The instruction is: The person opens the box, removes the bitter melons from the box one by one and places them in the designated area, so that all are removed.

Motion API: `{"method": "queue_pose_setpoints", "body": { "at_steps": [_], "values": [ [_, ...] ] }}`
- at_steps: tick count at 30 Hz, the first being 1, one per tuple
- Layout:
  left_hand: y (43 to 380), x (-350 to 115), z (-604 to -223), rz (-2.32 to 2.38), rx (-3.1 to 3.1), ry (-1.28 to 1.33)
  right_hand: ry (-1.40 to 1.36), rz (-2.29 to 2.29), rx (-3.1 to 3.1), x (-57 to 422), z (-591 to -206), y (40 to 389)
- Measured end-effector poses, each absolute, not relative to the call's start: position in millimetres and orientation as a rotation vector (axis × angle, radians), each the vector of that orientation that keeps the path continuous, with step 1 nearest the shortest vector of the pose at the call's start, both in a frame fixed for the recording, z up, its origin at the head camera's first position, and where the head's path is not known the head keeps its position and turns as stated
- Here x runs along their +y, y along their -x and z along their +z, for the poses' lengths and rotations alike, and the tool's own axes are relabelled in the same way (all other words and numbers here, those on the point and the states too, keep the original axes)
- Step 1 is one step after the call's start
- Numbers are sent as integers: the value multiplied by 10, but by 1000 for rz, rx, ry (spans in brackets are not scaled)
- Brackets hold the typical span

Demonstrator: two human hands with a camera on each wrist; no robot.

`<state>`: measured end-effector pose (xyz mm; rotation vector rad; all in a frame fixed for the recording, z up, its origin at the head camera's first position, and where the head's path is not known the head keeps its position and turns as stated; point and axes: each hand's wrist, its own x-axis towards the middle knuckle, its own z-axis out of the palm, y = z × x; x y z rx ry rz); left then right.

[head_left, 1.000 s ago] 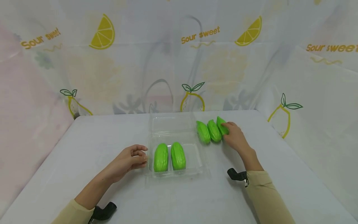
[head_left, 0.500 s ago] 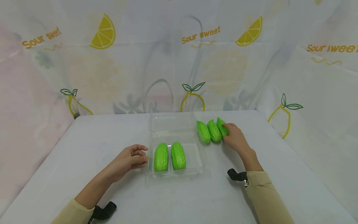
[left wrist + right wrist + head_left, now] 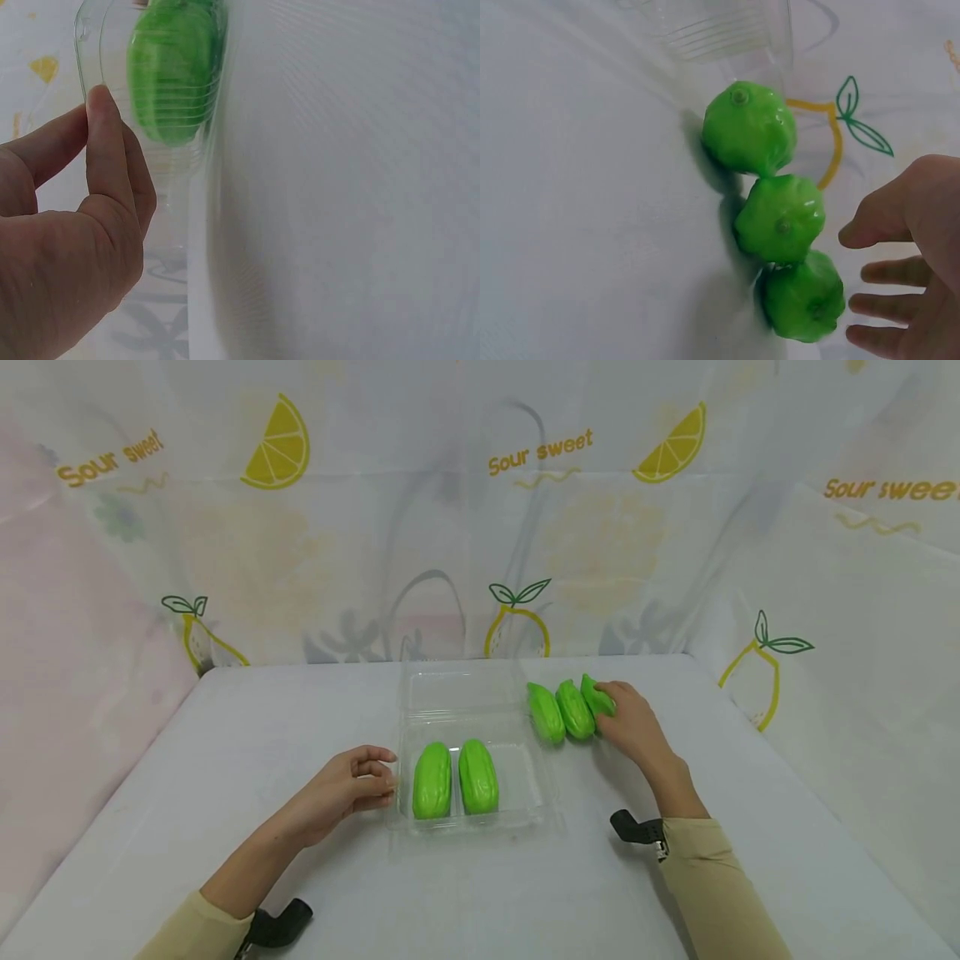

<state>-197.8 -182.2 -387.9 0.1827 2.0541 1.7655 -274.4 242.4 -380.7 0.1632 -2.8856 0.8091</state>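
A clear plastic clamshell box [image 3: 525,781] stands with its lid raised at the back. Two bright green, oblong, ribbed fruits, a left one [image 3: 432,781] and a right one [image 3: 478,778], lie side by side in its base. My left hand [image 3: 348,793] pinches the box's left rim between thumb and fingertips, as the left wrist view shows. Outside, right of the box, lie three more green fruits in a row. My right hand [image 3: 633,718] reaches over the rightmost fruit [image 3: 802,296]; its fingers are extended and spread, fingertips right at the fruit's upper side.
The middle fruit [image 3: 575,710] and the left fruit [image 3: 546,714] of the row lie against one another behind the box's right side. A white cloth covers the table [image 3: 480,902]. A printed curtain [image 3: 450,510] hangs around its back and sides.
The rightmost fruit in the row has turned slightly under my right hand, which has shifted a little. My left hand and the box have stayed put.
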Motion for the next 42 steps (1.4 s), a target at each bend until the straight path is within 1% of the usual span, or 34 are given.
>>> {"method": "queue_pose_setpoints", "body": {
  "at_steps": [9, 19, 32, 42],
  "values": [
    [1984, -1829, -3905, 1755, 2068, -170, -247, 811, -2837, 2338, -3694, 2707],
    [1990, -1837, -3909, 1758, 2070, -165, -392, 854, -2806, 2112, -3512, 2581],
    [1985, -1835, -3890, 1762, 2066, -175, -603, 863, -2765, 1847, -3454, 2484],
    [1986, -1820, -3897, 1762, 2072, -152, -683, 853, -2860, 1647, -3429, 2345]
  ]
}}
